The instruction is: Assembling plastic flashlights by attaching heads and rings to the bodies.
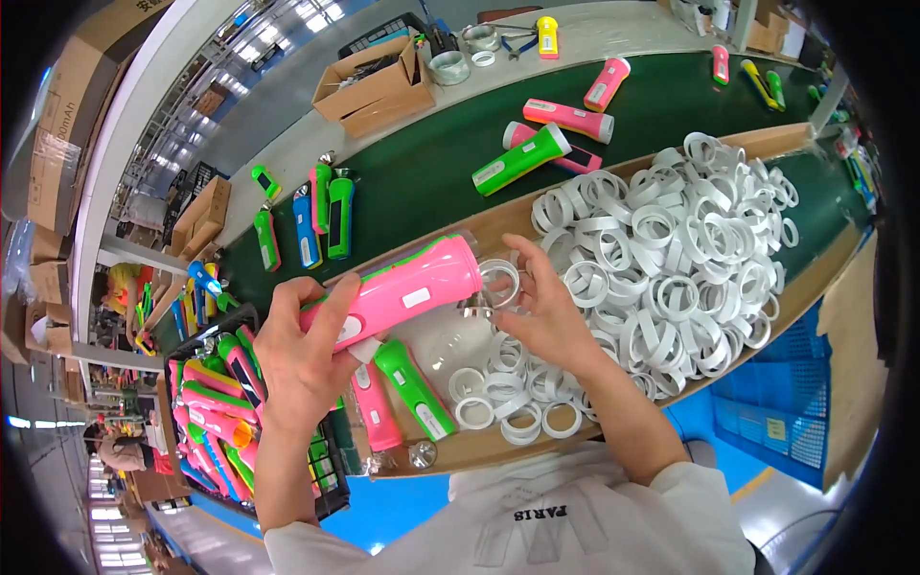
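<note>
My left hand (305, 353) is wrapped round a pink flashlight (426, 290) with a green edge, its wide head pointing right. At that head, my right hand (554, 321) pinches a clear-centred white ring (516, 279) between thumb and fingers. A small shiny metallic piece (476, 308) shows just below the flashlight's head, by my right fingertips; how it is held is unclear. Under my hands, a green flashlight (414, 388) and a pink-and-white flashlight (376, 406) lie on the cardboard tray. A silvery reflector (422, 454) rests at the tray's near edge.
A large heap of white rings (661, 278) fills the cardboard tray's right side. Several flashlights (522, 159) lie on the green conveyor belt (412, 182) beyond. To the left stands a black crate (333, 498) full of flashlights. An open cardboard box (383, 103) sits past the belt.
</note>
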`<state>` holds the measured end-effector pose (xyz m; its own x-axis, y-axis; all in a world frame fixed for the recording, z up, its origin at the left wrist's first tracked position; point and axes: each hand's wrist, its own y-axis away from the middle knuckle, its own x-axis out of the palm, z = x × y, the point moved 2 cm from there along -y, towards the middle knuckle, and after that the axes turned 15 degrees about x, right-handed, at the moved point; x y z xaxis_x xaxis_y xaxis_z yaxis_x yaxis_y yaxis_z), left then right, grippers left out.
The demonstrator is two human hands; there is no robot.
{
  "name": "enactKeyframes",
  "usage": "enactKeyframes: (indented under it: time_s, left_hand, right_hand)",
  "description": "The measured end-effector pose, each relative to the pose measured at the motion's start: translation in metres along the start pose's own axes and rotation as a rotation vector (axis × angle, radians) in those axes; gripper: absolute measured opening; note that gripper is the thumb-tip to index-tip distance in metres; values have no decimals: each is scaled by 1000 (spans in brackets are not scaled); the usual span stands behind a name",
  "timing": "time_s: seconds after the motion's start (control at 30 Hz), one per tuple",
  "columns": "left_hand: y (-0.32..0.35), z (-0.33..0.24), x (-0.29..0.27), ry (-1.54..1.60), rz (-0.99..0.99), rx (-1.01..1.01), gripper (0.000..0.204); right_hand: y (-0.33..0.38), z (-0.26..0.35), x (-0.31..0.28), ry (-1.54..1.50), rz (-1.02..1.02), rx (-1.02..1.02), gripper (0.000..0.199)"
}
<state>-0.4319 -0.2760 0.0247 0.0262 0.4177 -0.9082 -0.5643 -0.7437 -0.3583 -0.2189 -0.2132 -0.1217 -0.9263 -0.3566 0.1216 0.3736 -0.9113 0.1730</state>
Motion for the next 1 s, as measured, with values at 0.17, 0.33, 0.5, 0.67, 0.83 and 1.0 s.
enactKeyframes:
  time_s: [0.17,0.33,0.5,0.67,0.83,1.0]
  left_hand:
    - [5,-6,-9,-81,-68,52,62]
    - [19,-13,-10,29,25,130,63]
    - [23,-7,-8,112,72,-30,59]
    - [21,-13,-9,135,86,34,54]
    - [33,-16,-7,543,67,28,59]
    - [51,-33,3,1012,-30,14,59]
  right_hand:
    - [6,7,4,-230,187,135,84]
    - [1,-2,2,-263,208,-48,69]
    - [12,10,-3,337,9,-203,49]
    - [24,21,0,567,35,-418,61]
    - [34,37,-4,410,300,-489,67]
    - [69,58,23,255,266,-918,65]
